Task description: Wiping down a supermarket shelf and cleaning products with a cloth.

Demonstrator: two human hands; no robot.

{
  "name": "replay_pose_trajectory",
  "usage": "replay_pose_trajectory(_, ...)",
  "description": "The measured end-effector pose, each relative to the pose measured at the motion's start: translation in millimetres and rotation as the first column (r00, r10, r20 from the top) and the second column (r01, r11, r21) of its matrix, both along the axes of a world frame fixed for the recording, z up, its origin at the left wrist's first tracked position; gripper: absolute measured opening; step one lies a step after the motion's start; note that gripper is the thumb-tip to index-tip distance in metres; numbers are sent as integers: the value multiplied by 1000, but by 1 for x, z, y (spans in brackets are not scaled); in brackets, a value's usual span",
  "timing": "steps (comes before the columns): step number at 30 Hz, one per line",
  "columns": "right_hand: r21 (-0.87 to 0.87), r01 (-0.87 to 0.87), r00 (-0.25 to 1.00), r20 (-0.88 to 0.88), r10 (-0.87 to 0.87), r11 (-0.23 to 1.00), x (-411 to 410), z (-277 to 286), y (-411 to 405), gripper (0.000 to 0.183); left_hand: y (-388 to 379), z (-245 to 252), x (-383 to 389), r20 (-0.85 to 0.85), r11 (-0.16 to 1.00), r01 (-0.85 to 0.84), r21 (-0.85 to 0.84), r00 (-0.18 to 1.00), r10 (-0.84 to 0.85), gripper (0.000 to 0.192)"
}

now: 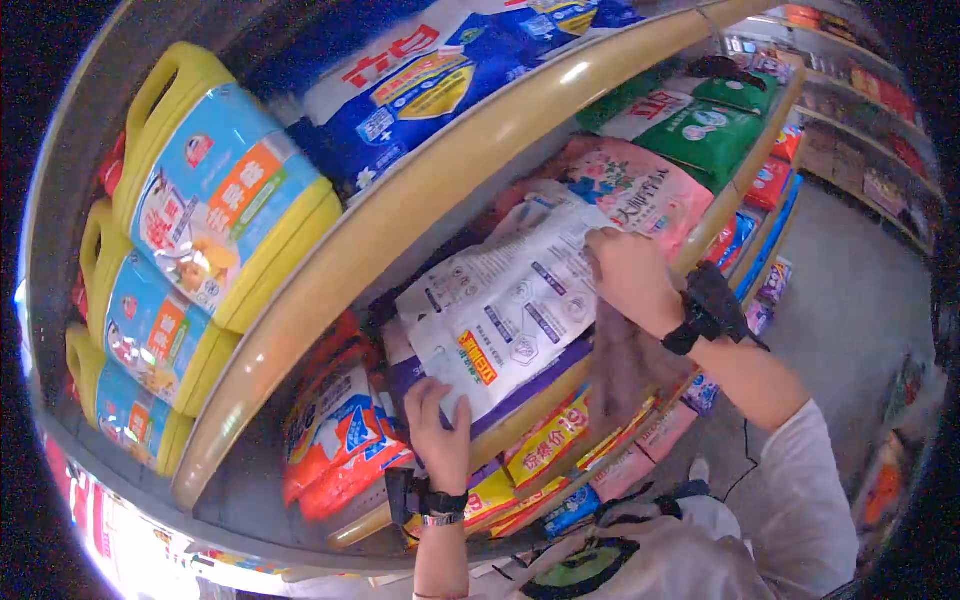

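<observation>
A white detergent bag with printed writing lies slantwise on the middle shelf, on top of a purple bag. My left hand holds its near-left corner, fingers and thumb spread over the plastic. At the far right end of the bag, my right hand has its fingers curled at the edge. A mauve-brown cloth hangs from beneath that hand over the shelf front, blurred. My right fingertips are partly hidden, so their hold on the bag edge is not fully visible. Both wrists wear black straps with devices.
Pink and green detergent bags lie beyond the white one. Red packs sit to its left. A curved tan shelf edge runs above, bearing yellow jugs and blue bags. Price strips line the lower edge.
</observation>
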State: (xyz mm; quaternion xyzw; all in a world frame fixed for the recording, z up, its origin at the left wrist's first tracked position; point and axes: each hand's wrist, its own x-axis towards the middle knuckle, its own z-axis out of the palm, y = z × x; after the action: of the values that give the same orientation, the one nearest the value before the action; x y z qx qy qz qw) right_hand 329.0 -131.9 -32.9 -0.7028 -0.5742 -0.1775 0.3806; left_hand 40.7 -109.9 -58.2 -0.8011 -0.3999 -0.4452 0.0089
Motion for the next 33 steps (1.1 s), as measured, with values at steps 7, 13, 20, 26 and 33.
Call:
replay_pose_trajectory(7,-158,-450,892,-38,450,879,-102,-4,20,9,-3,2,1,-16,999,-43,8,999,43,22)
replay_pose_trajectory(13,-83,-400,916,-11,400,913,-107,0,26,8,0,2,1,-36,999,-44,17,998,45,21)
replay_pose_trajectory(20,87,-79,997,20,78,993,-8,-3,11,7,1,-1,-2,-12,999,-25,21,1000,26,22)
replay_pose_trajectory(26,61,112,993,-46,-110,992,32,-7,4,13,0,1,-1,6,1000,-20,-4,1000,20,25)
replay_pose_trajectory(33,52,-74,990,-116,79,996,46,-8,-1,12,1,-1,2,-17,998,-57,17,998,58,27)
